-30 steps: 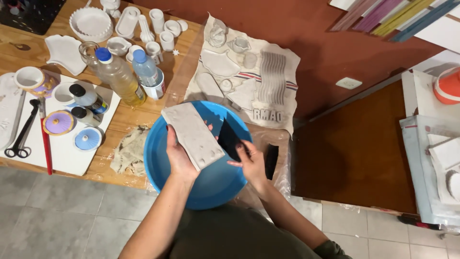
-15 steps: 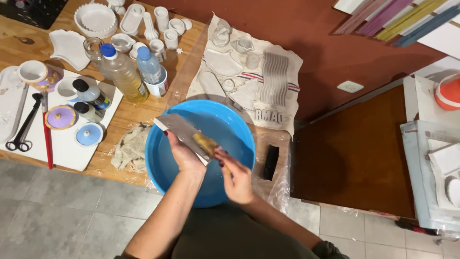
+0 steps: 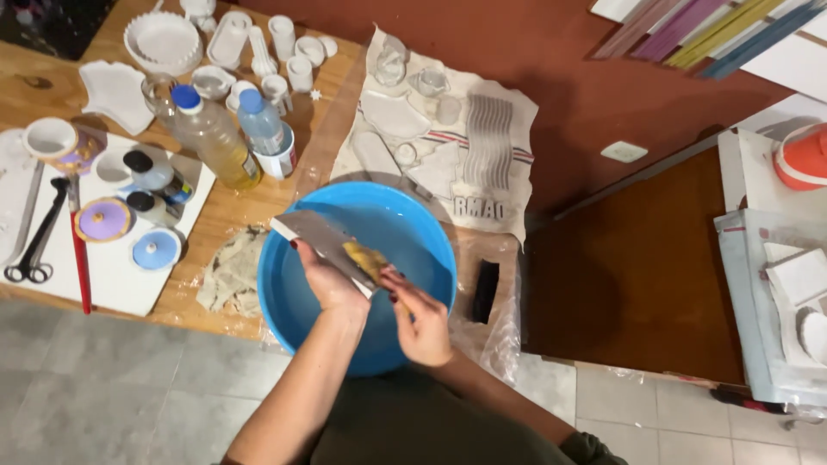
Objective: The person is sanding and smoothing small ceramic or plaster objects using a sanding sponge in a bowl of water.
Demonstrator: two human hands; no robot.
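Over the blue basin (image 3: 297,293), the right hand (image 3: 419,319) pinches a yellow sponge (image 3: 365,258) against the grey slab (image 3: 323,245) gripped by the left hand (image 3: 327,284), apparently mid-scrub; beyond, bottles (image 3: 215,133) stand on the counter (image 3: 34,103).

2 bottles (image 3: 231,133), scissors (image 3: 33,245), white molds (image 3: 162,39)

The left hand (image 3: 330,284) hides the near part of the grey slab (image 3: 314,241), the blue basin (image 3: 388,232) covers the desk's near edge, and the white trays (image 3: 797,284) are cut off at the picture's right.
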